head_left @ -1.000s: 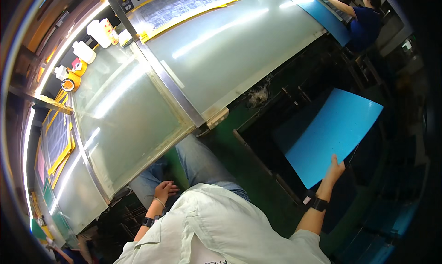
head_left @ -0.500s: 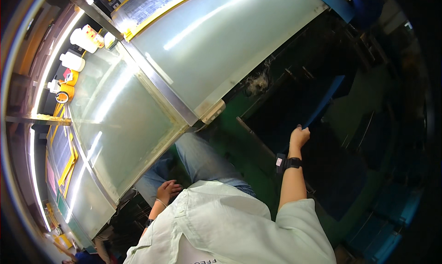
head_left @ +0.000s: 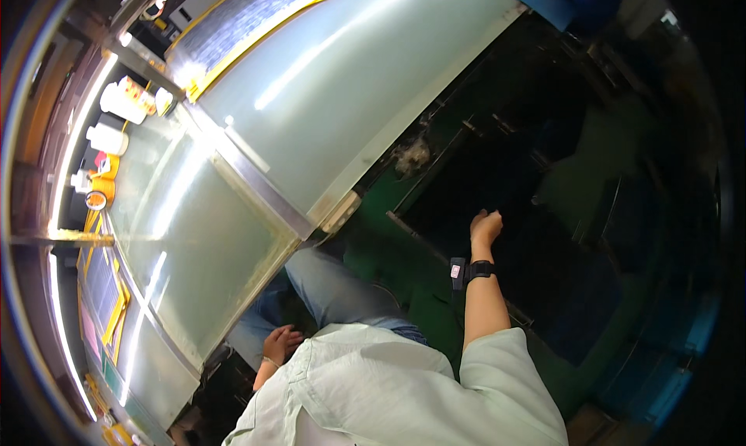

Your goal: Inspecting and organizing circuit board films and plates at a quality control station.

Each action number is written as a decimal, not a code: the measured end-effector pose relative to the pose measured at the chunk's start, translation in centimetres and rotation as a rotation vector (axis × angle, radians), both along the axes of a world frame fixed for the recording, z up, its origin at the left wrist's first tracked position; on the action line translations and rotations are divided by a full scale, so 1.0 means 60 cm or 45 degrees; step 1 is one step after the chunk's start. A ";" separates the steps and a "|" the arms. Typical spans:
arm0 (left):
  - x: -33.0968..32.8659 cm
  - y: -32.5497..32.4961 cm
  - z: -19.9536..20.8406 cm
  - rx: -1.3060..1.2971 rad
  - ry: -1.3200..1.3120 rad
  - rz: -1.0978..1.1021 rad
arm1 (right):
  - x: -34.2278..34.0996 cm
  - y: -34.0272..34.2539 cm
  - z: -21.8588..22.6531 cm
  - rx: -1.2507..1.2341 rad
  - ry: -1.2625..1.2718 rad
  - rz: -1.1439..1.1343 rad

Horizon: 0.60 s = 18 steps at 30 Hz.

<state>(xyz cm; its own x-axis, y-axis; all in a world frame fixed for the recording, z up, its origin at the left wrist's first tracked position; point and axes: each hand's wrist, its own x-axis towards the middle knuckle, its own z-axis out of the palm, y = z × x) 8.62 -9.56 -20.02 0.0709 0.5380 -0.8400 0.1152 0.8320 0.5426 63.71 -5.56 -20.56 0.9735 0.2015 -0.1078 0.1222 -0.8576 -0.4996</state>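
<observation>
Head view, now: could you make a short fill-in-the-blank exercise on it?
The left hand is close to the person's blue ____.
The right hand has a black band at its ____.
The white bottles stand toward the picture's ____ side.
The blue sheet near the co-worker meets the picture's ____ edge.

Missing words: jeans; wrist; left; top.

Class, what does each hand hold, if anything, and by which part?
Left hand: nothing visibly held. Right hand: curled amid darkness; whether it holds anything, and by which part, cannot be told.
</observation>
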 end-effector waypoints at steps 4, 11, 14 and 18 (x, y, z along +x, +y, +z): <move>0.005 0.002 0.006 -0.033 0.004 0.012 | 0.016 0.005 0.003 0.057 0.015 0.000; 0.021 0.004 0.023 -0.063 -0.025 0.075 | 0.051 0.022 -0.016 0.007 0.028 0.045; 0.024 0.011 0.011 -0.062 -0.031 0.059 | 0.092 0.038 -0.029 -0.104 0.174 0.127; 0.017 0.016 -0.005 -0.098 -0.132 0.116 | 0.120 0.055 -0.038 -0.190 0.391 0.262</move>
<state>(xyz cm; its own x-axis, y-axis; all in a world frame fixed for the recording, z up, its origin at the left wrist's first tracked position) 9.65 -8.61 -20.33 0.1134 0.4808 -0.8695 -0.0161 0.8759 0.4822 70.93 -2.29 -22.87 0.8321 0.3493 -0.4308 0.1634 -0.8967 -0.4114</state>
